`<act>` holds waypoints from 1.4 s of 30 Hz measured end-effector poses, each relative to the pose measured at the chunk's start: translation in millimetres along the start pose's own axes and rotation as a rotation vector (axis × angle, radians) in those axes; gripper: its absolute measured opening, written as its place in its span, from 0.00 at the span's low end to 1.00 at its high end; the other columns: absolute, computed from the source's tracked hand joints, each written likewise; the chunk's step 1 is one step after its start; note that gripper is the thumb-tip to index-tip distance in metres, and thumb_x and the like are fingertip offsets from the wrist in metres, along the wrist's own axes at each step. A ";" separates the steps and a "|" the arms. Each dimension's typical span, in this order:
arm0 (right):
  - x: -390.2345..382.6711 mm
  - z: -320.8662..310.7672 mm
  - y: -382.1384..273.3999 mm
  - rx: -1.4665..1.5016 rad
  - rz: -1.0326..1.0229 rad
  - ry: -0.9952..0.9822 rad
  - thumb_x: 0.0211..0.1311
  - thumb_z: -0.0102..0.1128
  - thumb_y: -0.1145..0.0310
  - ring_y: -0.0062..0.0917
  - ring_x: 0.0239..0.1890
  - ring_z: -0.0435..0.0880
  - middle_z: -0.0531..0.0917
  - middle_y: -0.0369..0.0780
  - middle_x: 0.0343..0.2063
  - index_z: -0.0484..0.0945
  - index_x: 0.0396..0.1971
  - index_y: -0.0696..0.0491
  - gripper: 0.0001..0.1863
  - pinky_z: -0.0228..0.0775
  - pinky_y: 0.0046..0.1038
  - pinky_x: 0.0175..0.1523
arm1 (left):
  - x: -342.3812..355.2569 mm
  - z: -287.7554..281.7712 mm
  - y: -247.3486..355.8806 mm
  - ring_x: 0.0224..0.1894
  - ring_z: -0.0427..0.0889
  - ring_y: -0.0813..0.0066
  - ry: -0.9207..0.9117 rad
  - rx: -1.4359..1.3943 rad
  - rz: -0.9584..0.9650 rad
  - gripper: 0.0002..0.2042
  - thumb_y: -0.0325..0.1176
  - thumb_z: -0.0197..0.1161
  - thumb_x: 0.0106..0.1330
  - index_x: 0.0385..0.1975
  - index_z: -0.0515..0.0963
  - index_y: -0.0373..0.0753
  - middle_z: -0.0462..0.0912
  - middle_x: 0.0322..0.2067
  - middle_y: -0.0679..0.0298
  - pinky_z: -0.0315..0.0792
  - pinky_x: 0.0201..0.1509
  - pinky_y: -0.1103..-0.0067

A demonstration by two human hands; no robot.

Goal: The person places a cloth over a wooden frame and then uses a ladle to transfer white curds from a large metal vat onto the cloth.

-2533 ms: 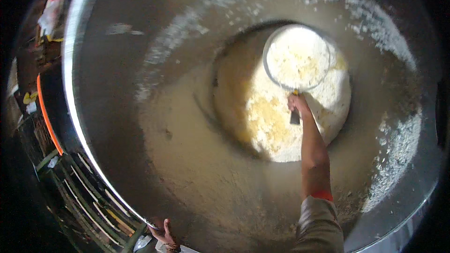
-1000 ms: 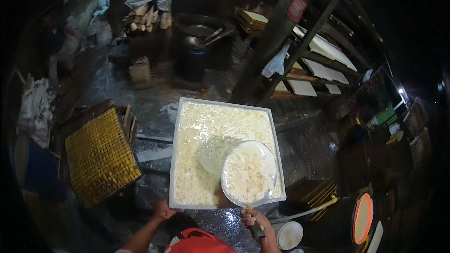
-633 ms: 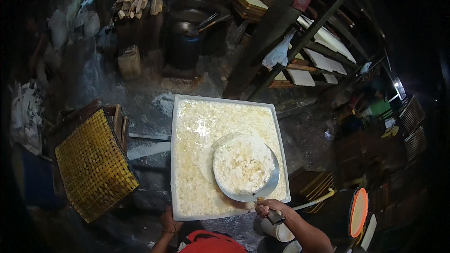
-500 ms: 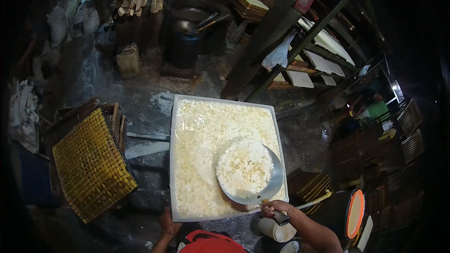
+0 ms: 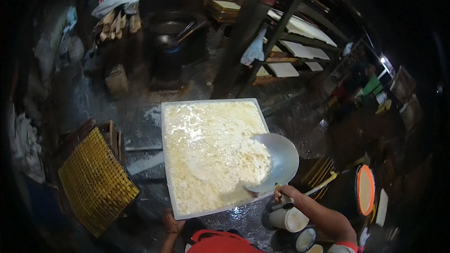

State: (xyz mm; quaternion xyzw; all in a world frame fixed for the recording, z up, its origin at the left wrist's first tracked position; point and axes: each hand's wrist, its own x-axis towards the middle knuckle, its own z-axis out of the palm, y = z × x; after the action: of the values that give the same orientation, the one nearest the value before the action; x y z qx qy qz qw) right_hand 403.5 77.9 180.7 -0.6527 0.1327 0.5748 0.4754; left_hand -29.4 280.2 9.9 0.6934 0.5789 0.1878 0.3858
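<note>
A large square white tray (image 5: pixel 165 159) lies before me, filled with wet, crumbly, white-yellow curds (image 5: pixel 206 145). My right hand (image 5: pixel 286 196) is closed round the handle of a big round metal pan (image 5: pixel 287 159). The pan is tipped to the left over the tray's right side, and curds lie heaped against its lower edge. Most of its inner metal shows bare. At the tray's near left corner, my left hand (image 5: pixel 172 221) grips the rim, with its fingers partly hidden.
A yellow woven mat (image 5: pixel 96 182) leans on wooden frames at left. Beside my right arm stand a white bucket (image 5: pixel 289 219), a yellow-ended pole (image 5: pixel 323 183) and an orange-rimmed container (image 5: pixel 365 189). Farther back are a dark stove with a wok (image 5: pixel 169 40) and a rack of white slabs (image 5: pixel 283 69).
The pan, level and full of curds before, has moved right and tipped left, spilling its curds into the tray. My left hand stays at the corner. The whole view has shifted a little.
</note>
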 end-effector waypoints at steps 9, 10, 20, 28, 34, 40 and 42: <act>-49.7 -25.4 58.9 0.104 -0.866 0.666 0.62 0.49 0.73 0.22 0.13 0.73 0.69 0.38 0.15 0.61 0.33 0.57 0.07 0.67 0.26 0.14 | -26.6 17.9 -5.8 0.41 0.78 0.68 -0.017 -0.647 0.076 0.42 0.22 0.74 0.41 0.55 0.52 0.39 0.78 0.37 0.58 0.74 0.46 0.73; -62.3 -46.8 78.5 0.069 -0.949 0.794 0.63 0.51 0.73 0.21 0.13 0.73 0.70 0.37 0.15 0.61 0.34 0.56 0.08 0.67 0.25 0.14 | -27.9 17.3 -27.3 0.40 0.78 0.66 -0.044 -0.639 0.029 0.42 0.24 0.75 0.43 0.55 0.51 0.40 0.78 0.37 0.56 0.74 0.46 0.72; -212.8 -257.3 553.8 0.835 -0.729 0.632 0.63 0.57 0.65 0.18 0.12 0.69 0.70 0.34 0.15 0.65 0.28 0.55 0.12 0.66 0.25 0.16 | -175.0 220.3 140.9 0.37 0.78 0.66 -0.871 -0.035 0.106 0.34 0.30 0.72 0.48 0.50 0.55 0.40 0.78 0.36 0.55 0.74 0.44 0.72; -68.4 -252.3 870.2 2.382 -0.528 0.910 0.65 0.46 0.73 0.26 0.14 0.69 0.68 0.37 0.14 0.67 0.28 0.54 0.05 0.69 0.34 0.21 | -453.9 380.6 209.1 0.35 0.78 0.67 -1.416 0.610 0.627 0.28 0.32 0.69 0.50 0.47 0.59 0.40 0.79 0.34 0.56 0.74 0.42 0.72; 63.8 -278.4 979.5 3.382 0.261 1.107 0.61 0.49 0.73 0.28 0.30 0.77 0.78 0.39 0.30 0.72 0.36 0.51 0.05 0.73 0.34 0.38 | -566.6 424.4 206.7 0.34 0.78 0.67 -1.401 0.987 0.879 0.23 0.34 0.67 0.52 0.44 0.63 0.40 0.79 0.32 0.57 0.74 0.40 0.73; 143.4 -343.8 1080.6 3.627 0.235 1.190 0.61 0.46 0.72 0.27 0.26 0.71 0.69 0.38 0.28 0.67 0.28 0.51 0.03 0.67 0.31 0.29 | -599.4 425.6 209.9 0.32 0.78 0.68 -1.089 1.291 0.896 0.19 0.36 0.65 0.54 0.41 0.66 0.40 0.80 0.31 0.58 0.74 0.38 0.73; 184.2 -259.0 1209.2 2.860 -0.888 2.091 0.61 0.48 0.70 0.25 0.21 0.67 0.68 0.36 0.22 0.66 0.25 0.49 0.05 0.63 0.30 0.26 | -607.0 464.9 175.7 0.32 0.79 0.68 -1.219 1.426 0.795 0.18 0.36 0.65 0.54 0.40 0.67 0.40 0.80 0.31 0.59 0.74 0.38 0.74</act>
State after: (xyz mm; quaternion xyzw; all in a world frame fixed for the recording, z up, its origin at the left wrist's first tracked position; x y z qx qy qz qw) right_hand -249.1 -673.7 -575.9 -0.1757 -0.5116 0.7193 -0.4359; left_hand 257.5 -448.4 -38.7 0.8814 -0.0116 -0.4717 0.0216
